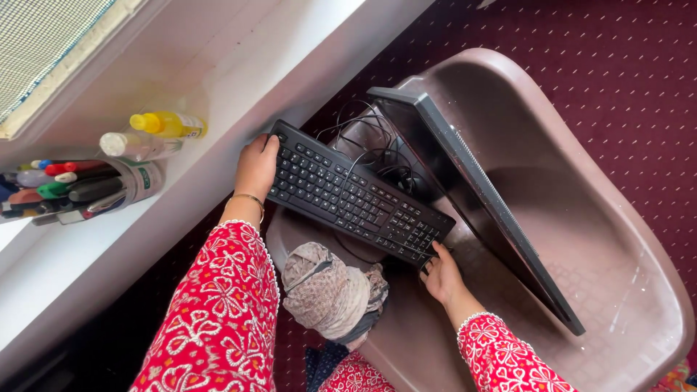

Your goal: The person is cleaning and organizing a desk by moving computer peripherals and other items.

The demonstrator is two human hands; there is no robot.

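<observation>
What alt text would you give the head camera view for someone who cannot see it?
Two hands in red floral sleeves hold a black computer keyboard by its ends, left hand and right hand, over a brown plastic chair. A black flat monitor leans on the chair.

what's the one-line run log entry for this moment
left hand: grips keyboard end | right hand: grips other end | keyboard: over brown chair | monitor: leaning on chair

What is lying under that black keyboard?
Under the keyboard, held at each end by the left hand and right hand, lie tangled black cables on a brown plastic chair. Where the cables end is covered.
</observation>
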